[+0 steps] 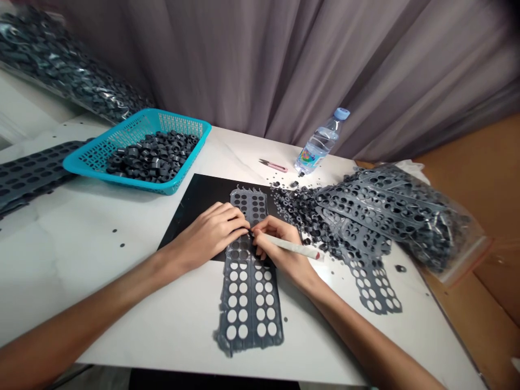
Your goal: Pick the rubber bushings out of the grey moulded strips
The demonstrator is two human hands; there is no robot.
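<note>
Right hand clamped on white tool; left hand over strip, can't tell if gripping. Basket of rings at left.

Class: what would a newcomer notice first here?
Probably the turquoise basket of dark ring-shaped pieces, at the back left of the table. Next, at centre, the left hand and right hand meeting over a grey perforated strip, the right gripping a white pen-shaped tool. A water bottle stands beyond, to the right.

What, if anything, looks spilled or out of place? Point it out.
Loose black pieces lie scattered to the right of the central perforated sheet, looking spilled, whereas similar ones sit contained in the blue basket.
</note>
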